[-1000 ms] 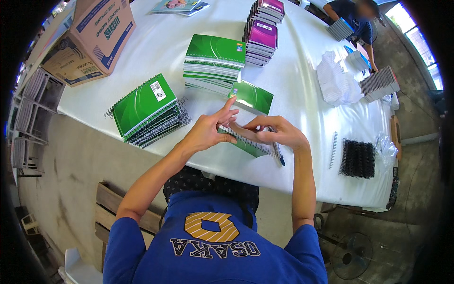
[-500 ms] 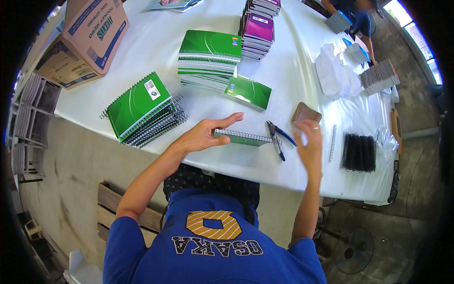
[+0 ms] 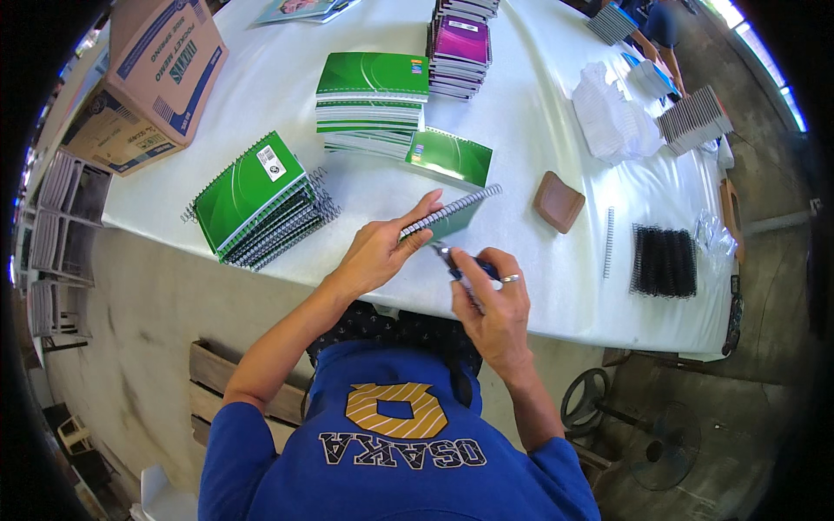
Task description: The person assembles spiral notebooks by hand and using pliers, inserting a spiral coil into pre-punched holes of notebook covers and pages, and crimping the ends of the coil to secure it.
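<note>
Centre frame | left hand (image 3: 375, 253) is gripping notebook (image 3: 447, 215) by its spiral | right hand (image 3: 493, 300) is clenching pliers (image 3: 456, 267) | risk: notebook tilting, pliers slipping off coil end

Two hands work here, the left hand (image 3: 375, 253) and the right hand (image 3: 493, 304), with one green spiral notebook (image 3: 447, 217) and one blue-handled tool (image 3: 459, 266) between them. The surface (image 3: 521, 122) bears three notebook stacks (two green (image 3: 256, 201) (image 3: 372, 100), one purple-topped (image 3: 460, 48)), one loose green cover (image 3: 450, 156), one brown tray (image 3: 558, 201), one cardboard box (image 3: 143, 78) and one bundle of black binding coils (image 3: 665, 260).
</note>
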Demonstrator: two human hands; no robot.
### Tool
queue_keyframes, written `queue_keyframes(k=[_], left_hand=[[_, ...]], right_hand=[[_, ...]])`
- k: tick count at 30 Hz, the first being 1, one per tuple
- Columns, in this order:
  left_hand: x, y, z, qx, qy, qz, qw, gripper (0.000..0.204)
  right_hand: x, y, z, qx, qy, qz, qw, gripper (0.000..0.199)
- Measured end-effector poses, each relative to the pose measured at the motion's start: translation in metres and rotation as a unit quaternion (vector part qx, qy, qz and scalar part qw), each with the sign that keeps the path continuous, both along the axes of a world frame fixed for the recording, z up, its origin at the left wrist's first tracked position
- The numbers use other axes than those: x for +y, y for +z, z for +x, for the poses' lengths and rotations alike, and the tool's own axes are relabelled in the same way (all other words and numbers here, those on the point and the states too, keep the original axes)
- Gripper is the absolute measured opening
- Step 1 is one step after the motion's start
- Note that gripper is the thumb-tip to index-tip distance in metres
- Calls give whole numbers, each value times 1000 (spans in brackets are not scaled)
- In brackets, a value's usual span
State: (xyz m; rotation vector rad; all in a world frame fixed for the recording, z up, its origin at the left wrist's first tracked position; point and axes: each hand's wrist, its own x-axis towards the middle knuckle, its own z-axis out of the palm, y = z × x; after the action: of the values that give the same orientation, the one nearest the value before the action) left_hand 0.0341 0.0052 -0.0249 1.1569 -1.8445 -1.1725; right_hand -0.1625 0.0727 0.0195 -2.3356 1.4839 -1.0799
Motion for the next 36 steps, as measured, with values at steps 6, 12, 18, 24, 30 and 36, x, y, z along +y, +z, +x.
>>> queue_keyframes(k=[6,12,18,24,30,36], left_hand=[[7,22,-3,-150,56,-135,978,71],[8,16,-4,-167,102,-218,956,65],[11,25,0,-234,164,-309,907,65],[21,92,31,-302,153,-387,858,59],[12,132,172,-253,92,-251,930,53],[14,120,211,-360,-89,-122,921,100]], right_hand=[[-7,5,12,23,13,-36,999,43],[-10,6,12,27,18,-32,999,40],[-26,32,1,-407,103,560,714,30],[-40,29,-20,-113,163,146,969,33],[-61,-47,-76,65,-50,80,993,31],[-92,-44,-82,144,-47,-38,988,31]])
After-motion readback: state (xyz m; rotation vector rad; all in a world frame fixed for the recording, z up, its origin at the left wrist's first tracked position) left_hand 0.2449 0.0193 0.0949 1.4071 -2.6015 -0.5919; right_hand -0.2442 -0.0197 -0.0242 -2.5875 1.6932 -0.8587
